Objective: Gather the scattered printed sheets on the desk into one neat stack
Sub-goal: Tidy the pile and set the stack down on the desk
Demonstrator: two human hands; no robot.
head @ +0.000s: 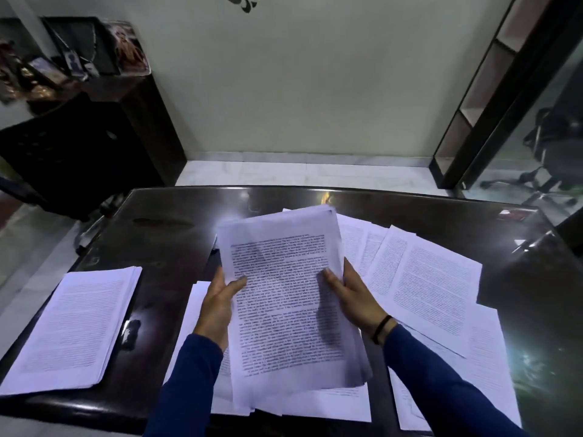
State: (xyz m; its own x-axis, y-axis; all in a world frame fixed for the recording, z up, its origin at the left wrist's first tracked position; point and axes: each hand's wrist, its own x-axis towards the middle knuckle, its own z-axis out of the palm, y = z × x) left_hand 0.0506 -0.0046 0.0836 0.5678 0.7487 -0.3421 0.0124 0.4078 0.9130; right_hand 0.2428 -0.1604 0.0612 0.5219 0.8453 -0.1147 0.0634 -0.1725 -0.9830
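Note:
I hold a loose bundle of printed sheets (284, 298) tilted up above the middle of the dark desk (164, 222). My left hand (217, 304) grips its left edge, thumb on the top page. My right hand (350, 298) grips the right edge the same way. The bundle's edges are uneven and fan out at the bottom. A separate pile of sheets (75, 326) lies flat at the desk's left. More scattered sheets (432, 288) overlap on the right, and others (315, 402) lie under the bundle near the front edge.
A black office chair (66, 156) stands beyond the desk's left corner beside a dark cabinet (148, 121) with framed pictures. A glass partition with a dark frame (492, 105) runs along the right. A small red-and-white item (512, 214) lies at the far right corner.

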